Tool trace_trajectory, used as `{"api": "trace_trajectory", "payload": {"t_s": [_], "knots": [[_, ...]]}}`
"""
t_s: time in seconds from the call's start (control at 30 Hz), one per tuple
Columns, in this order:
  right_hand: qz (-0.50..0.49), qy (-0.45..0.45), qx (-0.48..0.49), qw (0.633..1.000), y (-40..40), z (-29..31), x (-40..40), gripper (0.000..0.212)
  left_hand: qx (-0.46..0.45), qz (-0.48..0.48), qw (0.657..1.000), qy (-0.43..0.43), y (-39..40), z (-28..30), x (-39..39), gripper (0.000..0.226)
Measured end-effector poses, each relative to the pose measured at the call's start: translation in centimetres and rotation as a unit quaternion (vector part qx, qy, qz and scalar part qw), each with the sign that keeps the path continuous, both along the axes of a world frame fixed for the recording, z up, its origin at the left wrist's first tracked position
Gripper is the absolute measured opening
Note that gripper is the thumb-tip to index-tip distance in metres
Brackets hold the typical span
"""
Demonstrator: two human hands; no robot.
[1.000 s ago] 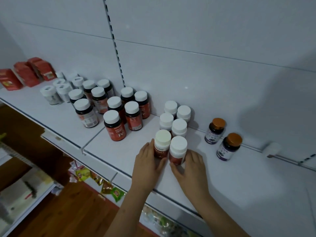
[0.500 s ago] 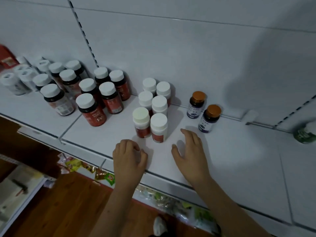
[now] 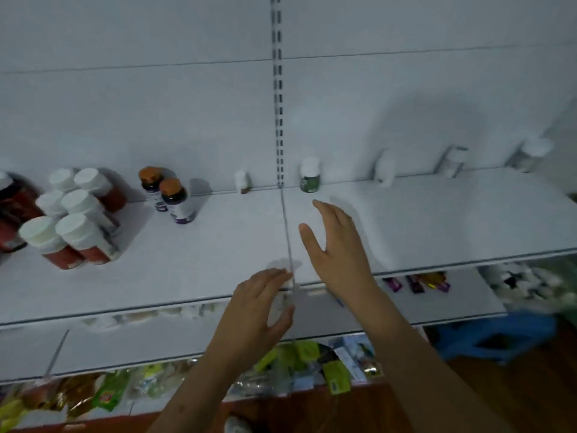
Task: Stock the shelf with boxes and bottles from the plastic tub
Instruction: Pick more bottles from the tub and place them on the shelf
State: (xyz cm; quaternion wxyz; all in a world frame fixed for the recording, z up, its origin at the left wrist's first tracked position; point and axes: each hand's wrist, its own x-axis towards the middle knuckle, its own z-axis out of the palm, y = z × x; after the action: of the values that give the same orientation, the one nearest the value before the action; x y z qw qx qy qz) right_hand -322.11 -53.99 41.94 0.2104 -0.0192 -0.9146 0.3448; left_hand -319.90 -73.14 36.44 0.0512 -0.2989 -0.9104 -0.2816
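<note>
both hands are empty. the left hand hangs over the front edge of the shelf, fingers loose and apart, holding nothing. the right hand is flat over the shelf w/ fingers straight, also holding nothing.

the white-cap bottles stand in a tight bunch at the left of the shelf, 2 by 2, touching each other. they look tipped in this view, but that is prob the wide lens. just right of them are 2 orange-cap bottles, one in front of the other. a green bottle stands alone at the back, near the slotted rail. a few more small bottles sit far right by the back wall, too blurry to tell apart.

i can't see the plastic tub for sure. a blue blurry thing is low on the right, maybe it, maybe not.

what could go wrong:
- the white-cap bunch is packed close, so a bump from an arm or a new bottle pushed in hard could knock one over, and then the rest may fall too.
- the front ones stand not far from the edge, so a tipped one could roll off to the floor.
- the pic is blurry, so the head seems to be moving fast. reaching w/o looking could hit the green bottle.
</note>
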Motion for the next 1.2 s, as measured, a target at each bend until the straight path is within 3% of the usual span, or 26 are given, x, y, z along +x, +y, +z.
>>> {"api": "trace_trajectory", "payload": {"t_s": [0.3, 0.63, 0.9, 1.2], "knots": [[-0.234, -0.016, -0.027, 0.972, 23.0, 0.0, 22.3, 0.063, -0.034, -0.26, 0.965, -0.024, 23.6, -0.4, 13.2, 0.061], [-0.395, -0.019, -0.017, 0.918, 35.0, 1.6, 38.7, 0.055, -0.084, -0.405, 0.91, -0.039, 38.9, -1.2, 21.7, 0.074], [-0.471, -0.068, -0.019, 0.879, 44.3, 0.0, 40.3, 0.064, -0.107, -0.461, 0.879, -0.052, 51.4, -3.4, 20.0, 0.074], [-0.441, -0.146, -0.012, 0.886, 57.1, 1.5, 33.1, 0.062, -0.102, -0.466, 0.875, -0.077, 64.8, -2.3, 13.2, 0.077]]}}
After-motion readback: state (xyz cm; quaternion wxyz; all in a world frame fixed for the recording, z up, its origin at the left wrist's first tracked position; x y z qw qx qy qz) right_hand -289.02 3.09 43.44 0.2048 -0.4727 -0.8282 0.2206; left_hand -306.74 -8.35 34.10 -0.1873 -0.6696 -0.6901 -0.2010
